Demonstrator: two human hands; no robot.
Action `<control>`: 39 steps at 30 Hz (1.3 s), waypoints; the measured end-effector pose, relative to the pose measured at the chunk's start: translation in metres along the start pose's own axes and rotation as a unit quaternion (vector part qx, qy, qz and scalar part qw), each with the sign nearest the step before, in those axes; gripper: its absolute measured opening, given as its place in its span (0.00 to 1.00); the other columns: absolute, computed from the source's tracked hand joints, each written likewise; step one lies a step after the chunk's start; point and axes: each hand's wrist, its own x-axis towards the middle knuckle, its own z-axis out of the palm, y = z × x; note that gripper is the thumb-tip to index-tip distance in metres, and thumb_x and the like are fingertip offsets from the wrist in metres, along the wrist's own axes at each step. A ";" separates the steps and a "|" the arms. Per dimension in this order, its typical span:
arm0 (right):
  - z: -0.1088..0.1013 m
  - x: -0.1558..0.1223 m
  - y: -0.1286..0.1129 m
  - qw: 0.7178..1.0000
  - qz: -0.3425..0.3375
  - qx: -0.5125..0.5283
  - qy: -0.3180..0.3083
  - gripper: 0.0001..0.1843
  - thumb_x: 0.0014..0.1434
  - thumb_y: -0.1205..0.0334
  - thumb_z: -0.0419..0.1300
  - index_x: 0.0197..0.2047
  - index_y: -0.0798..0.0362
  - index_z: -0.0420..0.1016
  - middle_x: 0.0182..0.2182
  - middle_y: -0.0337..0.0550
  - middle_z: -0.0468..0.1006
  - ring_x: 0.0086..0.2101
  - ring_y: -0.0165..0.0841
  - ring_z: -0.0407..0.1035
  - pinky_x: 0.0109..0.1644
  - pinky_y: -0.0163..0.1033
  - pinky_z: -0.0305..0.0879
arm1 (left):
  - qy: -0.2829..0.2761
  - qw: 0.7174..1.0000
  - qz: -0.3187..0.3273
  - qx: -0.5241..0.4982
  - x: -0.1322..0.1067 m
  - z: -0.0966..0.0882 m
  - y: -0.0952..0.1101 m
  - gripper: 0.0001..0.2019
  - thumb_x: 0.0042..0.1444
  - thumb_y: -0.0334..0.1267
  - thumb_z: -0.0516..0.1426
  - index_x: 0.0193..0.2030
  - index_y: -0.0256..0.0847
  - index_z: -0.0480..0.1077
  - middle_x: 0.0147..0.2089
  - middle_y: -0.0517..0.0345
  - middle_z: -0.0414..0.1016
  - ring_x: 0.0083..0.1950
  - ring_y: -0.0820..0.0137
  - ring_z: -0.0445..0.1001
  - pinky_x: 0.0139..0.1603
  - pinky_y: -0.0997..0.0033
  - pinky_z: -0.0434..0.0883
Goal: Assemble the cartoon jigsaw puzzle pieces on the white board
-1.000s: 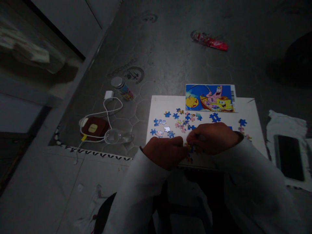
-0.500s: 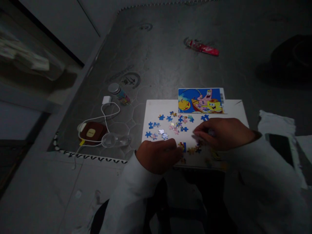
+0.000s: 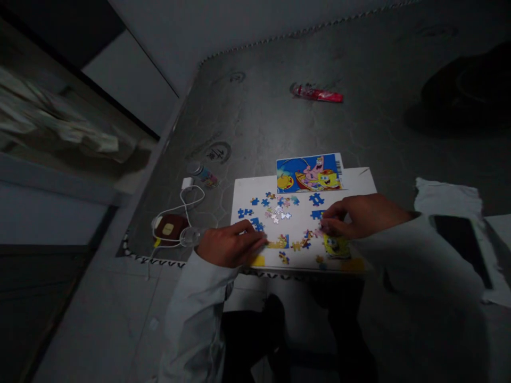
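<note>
A white board [image 3: 361, 181] lies on the grey floor mat with several loose blue, pink and yellow puzzle pieces [image 3: 279, 213] scattered on it. At the board's far edge lies the cartoon reference picture [image 3: 309, 173]. My left hand [image 3: 227, 244] rests on the board's near left part, fingers curled, fingertips by a blue piece. My right hand [image 3: 357, 215] is over the board's right side with fingertips pinched at small pieces beside a joined yellow patch [image 3: 336, 247]. What the fingers hold is too dark and small to name.
Left of the board are a small jar [image 3: 203, 173], a white charger with cable [image 3: 187, 186], a dark red case [image 3: 167, 229] and a clear bottle [image 3: 190, 235]. A red wrapper [image 3: 317, 94] lies far back. A dark phone [image 3: 459, 239] rests on white cloth at right.
My hands have drawn apart, the left going left and the right going right, uncovering joined yellow pieces near the board's front edge. The view has also pulled back and shifted.
</note>
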 end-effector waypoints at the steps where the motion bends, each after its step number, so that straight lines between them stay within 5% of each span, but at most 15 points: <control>1: 0.000 -0.001 0.002 1.000 0.001 0.007 -0.001 0.15 0.60 0.49 0.60 0.44 0.39 0.86 0.45 0.41 0.86 0.45 0.45 0.78 0.43 0.47 0.70 | -0.001 1.000 -0.008 0.004 0.001 -0.002 0.000 0.13 0.69 0.48 0.56 0.46 0.50 0.83 0.37 0.57 0.83 0.28 0.72 0.76 0.20 0.73 0.61; 15: 0.001 0.000 0.014 0.999 -0.011 0.035 -0.008 0.13 0.60 0.54 0.60 0.43 0.41 0.87 0.43 0.43 0.86 0.44 0.44 0.79 0.45 0.47 0.70 | -0.008 0.998 -0.052 0.025 0.013 -0.021 0.012 0.10 0.66 0.46 0.61 0.42 0.48 0.84 0.36 0.60 0.83 0.28 0.72 0.79 0.20 0.75 0.62; 27: 0.006 0.008 -0.012 0.999 0.011 -0.032 -0.036 0.14 0.60 0.51 0.61 0.44 0.39 0.87 0.46 0.42 0.85 0.46 0.49 0.78 0.43 0.49 0.71 | -0.051 0.995 -0.081 -0.031 0.005 -0.022 0.004 0.08 0.64 0.44 0.62 0.42 0.48 0.83 0.40 0.61 0.84 0.32 0.70 0.81 0.23 0.71 0.59; 39: 0.005 0.011 -0.036 0.996 0.033 -0.056 -0.061 0.08 0.59 0.57 0.64 0.41 0.43 0.84 0.42 0.40 0.86 0.42 0.45 0.79 0.44 0.47 0.71 | 0.005 0.996 -0.068 -0.053 -0.012 -0.014 -0.015 0.14 0.68 0.50 0.57 0.42 0.49 0.83 0.36 0.62 0.83 0.30 0.73 0.77 0.22 0.70 0.55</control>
